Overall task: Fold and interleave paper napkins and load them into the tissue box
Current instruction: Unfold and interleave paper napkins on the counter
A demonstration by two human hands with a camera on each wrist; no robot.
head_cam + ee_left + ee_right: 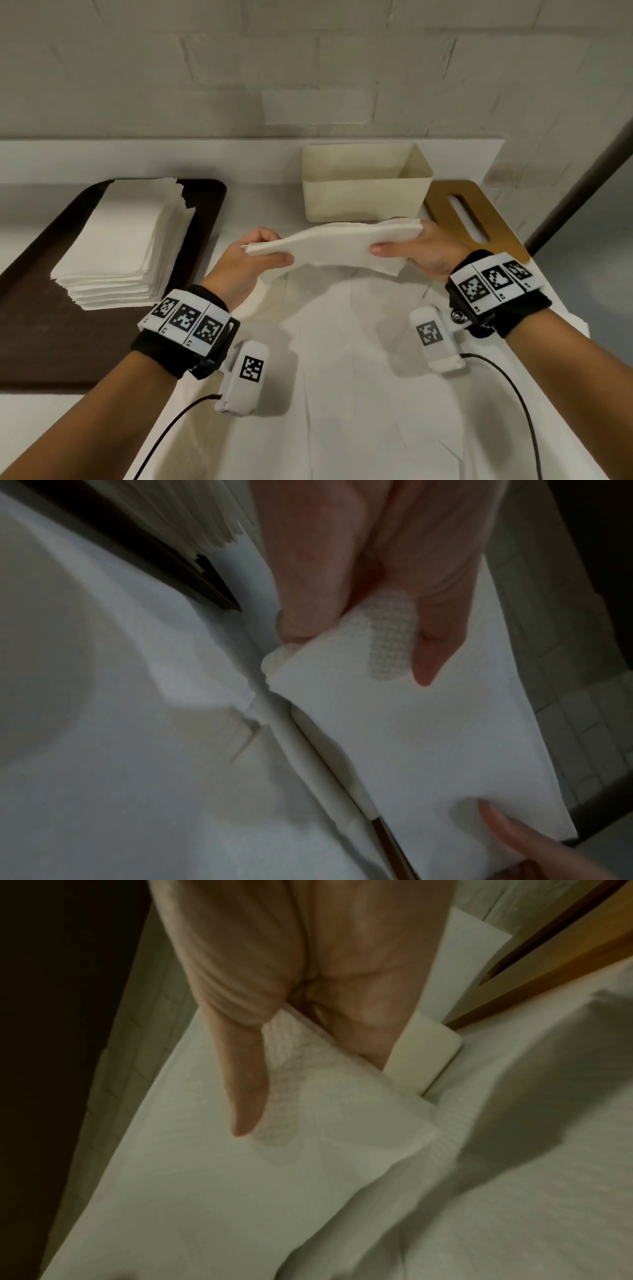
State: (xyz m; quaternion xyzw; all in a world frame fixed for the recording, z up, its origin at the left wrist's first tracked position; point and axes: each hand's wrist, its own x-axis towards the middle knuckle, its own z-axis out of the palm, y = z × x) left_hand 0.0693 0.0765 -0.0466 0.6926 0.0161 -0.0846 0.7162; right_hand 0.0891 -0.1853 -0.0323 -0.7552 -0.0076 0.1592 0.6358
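Note:
I hold a folded bundle of white napkins [335,245] in the air above the table, just in front of the cream tissue box [366,192], which stands open with nothing in it. My left hand [260,251] pinches the bundle's left end, thumb on top. My right hand [411,246] grips the right end the same way. The left wrist view shows the left hand [352,631] pinching the napkins [421,737]. In the right wrist view the right hand [291,1069] holds the napkins [240,1191] by their edge. A tall stack of flat napkins [126,240] lies at the left.
The napkin stack lies on a dark brown tray [30,308]. A wooden lid with a slot [479,219] lies to the right of the box. White paper sheets [342,394] cover the table under my hands. A tiled wall [308,68] rises behind.

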